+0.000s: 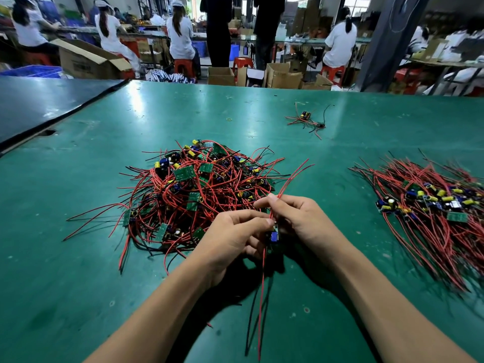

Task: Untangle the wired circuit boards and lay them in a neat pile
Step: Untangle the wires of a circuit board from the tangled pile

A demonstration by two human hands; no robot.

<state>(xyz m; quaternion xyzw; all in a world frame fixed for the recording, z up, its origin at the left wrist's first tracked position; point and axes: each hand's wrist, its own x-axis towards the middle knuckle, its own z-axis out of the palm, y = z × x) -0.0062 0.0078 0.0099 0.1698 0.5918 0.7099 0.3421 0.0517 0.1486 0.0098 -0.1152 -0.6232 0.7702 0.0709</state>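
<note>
A tangled heap of small green circuit boards with red and black wires (199, 184) lies in the middle of the green table (78, 284). At the right lies an ordered pile of boards (429, 205), wires running the same way. Just in front of the heap, my left hand (230, 239) and my right hand (301, 224) meet around one wired board (273, 235). Left fingers pinch it near its top. Right fingers pinch its red wires, which run up past the hand and also hang down toward me.
A couple of loose wired boards (306, 120) and a small rubber band (229, 118) lie farther back. A dark panel (39, 100) covers the far left of the table. Beyond the table are cardboard boxes, red stools and seated workers.
</note>
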